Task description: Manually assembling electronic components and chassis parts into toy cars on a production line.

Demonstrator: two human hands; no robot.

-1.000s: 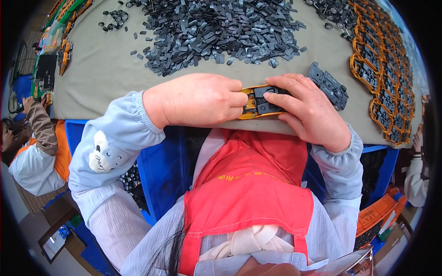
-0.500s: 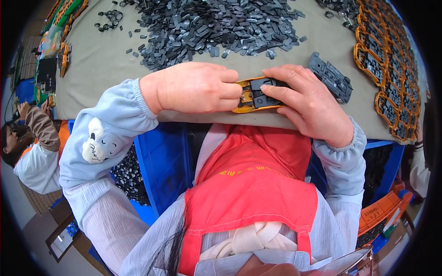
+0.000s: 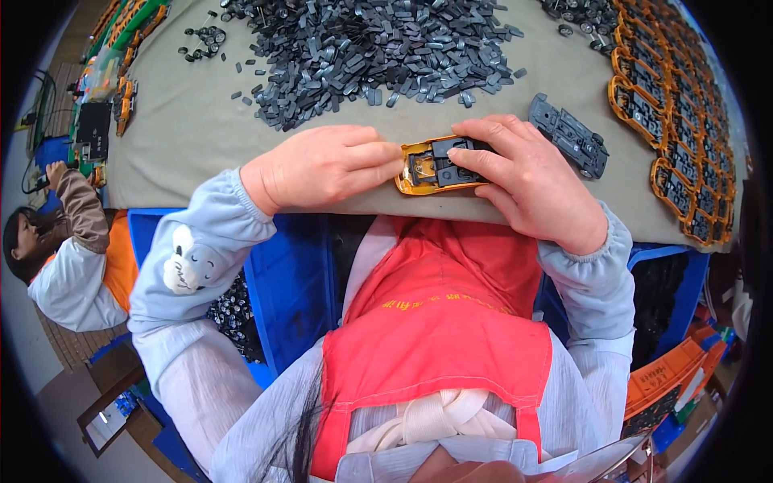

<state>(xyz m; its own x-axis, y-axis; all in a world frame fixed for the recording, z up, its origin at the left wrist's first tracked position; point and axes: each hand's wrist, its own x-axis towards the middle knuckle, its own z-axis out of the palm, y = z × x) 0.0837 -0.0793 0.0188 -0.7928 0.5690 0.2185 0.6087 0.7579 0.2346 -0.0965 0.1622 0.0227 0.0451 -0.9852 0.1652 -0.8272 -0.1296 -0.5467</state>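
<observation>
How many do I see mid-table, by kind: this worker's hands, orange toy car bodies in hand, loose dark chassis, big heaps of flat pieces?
Hands: 2 (left hand, right hand)
Orange toy car body: 1
Loose dark chassis: 1
Big heap: 1
Total: 5

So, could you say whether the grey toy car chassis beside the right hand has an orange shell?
No, the toy car chassis lies on the cloth beside the right hand with no orange around it.

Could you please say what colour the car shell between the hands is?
The car shell is orange, best seen in the head view.
</observation>
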